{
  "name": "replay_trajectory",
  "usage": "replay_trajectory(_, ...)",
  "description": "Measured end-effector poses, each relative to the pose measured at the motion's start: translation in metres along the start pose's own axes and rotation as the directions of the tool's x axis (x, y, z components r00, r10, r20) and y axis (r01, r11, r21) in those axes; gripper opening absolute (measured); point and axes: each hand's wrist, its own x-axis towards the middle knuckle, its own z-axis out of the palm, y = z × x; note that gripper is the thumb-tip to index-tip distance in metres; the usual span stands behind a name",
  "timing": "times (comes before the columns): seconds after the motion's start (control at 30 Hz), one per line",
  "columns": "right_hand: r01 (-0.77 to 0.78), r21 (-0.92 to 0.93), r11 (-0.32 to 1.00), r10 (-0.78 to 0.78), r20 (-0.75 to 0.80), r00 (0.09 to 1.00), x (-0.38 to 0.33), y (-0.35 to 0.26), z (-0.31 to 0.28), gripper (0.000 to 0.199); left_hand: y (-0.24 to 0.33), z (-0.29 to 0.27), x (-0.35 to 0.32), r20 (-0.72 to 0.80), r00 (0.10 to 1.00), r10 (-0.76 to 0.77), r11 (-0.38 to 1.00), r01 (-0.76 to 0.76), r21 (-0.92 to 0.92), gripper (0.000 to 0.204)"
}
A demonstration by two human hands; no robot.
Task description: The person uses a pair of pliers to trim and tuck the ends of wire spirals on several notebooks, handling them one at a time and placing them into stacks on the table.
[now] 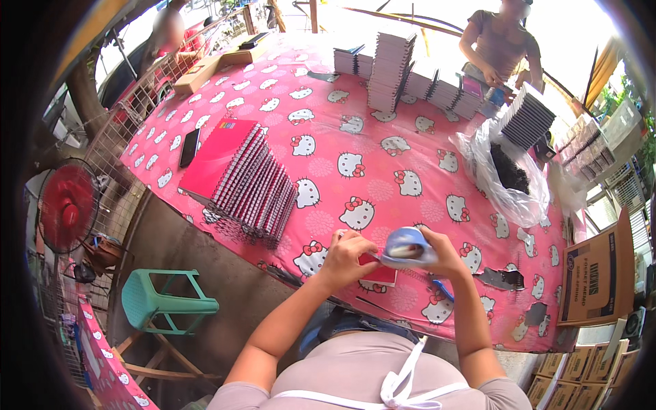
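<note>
My right hand is closed around a blue tape dispenser, slightly blurred, held above the near edge of the table. Close to its left side, my left hand is closed in a pinch; whatever lies between its fingertips is too small to make out. Under both hands lies a small red notebook, partly covered by them. A blue-handled tool rests on the tabletop just right of the notebook, its other end hidden. Left of my hands stands a tall stack of red spiral notebooks.
The pink patterned tablecloth has torn patches. Far off stand stacks of spiral notebooks; a plastic bag of black coils sits right. A phone, green stool, red fan and cardboard box surround me. A person stands opposite.
</note>
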Motion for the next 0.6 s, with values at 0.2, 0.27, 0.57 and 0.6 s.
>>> replay_trajectory(0.2, -0.015, 0.052, 0.999, 0.013, 0.043, 0.999, 0.013, -0.025, -0.004, 0.042, -0.014, -0.013, 0.001, -0.066, 0.998, -0.003, 0.995, -0.004, -0.101, 0.024)
replay_trajectory(0.27, 0.036, -0.036, 0.999, -0.040, -0.106, 0.994, 0.012, -0.017, 0.000, 0.040, -0.020, -0.014, 0.000, -0.051, 0.999, -0.010, 0.993, 0.004, -0.120, 0.024)
replay_trajectory(0.57, 0.049, 0.156, 0.987, -0.065, 0.098, 0.993, 0.029, -0.023, 0.011, 0.044, -0.031, -0.018, 0.002, 0.127, 0.976, -0.180, 0.910, 0.214, -0.357, 0.027)
replay_trajectory(0.6, 0.070, 0.058, 0.996, -0.076, 0.101, 0.992, 0.033, -0.026, 0.011, 0.044, -0.033, -0.020, 0.005, 0.173, 0.959, -0.224, 0.872, 0.276, -0.403, 0.030)
